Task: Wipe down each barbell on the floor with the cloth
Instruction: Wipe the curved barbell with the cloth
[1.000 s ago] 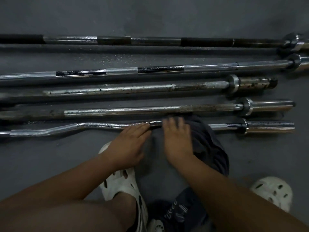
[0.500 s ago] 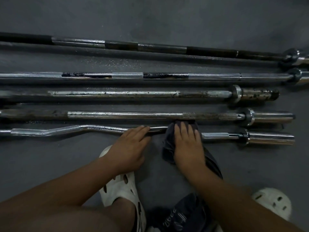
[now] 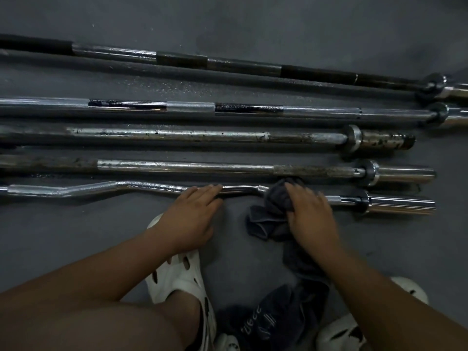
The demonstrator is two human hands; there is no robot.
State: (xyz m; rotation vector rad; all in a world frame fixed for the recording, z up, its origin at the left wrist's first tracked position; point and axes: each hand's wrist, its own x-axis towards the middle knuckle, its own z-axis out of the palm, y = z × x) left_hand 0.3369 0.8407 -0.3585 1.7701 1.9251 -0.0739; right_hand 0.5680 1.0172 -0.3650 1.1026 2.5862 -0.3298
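1. Left hand: fingers straight and released, resting on the shaft of the curl bar.
2. Right hand: fingers curled round the dark cloth, bunched on the same bar, just right of the left fingertips.
3. Beyond the fingertips: four straight barbells, side by side on the grey floor.
4. Behind the left wrist: a white clog.

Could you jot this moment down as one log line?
step: curved bar wipe | right hand: holds cloth against bar | left hand: rests on bar
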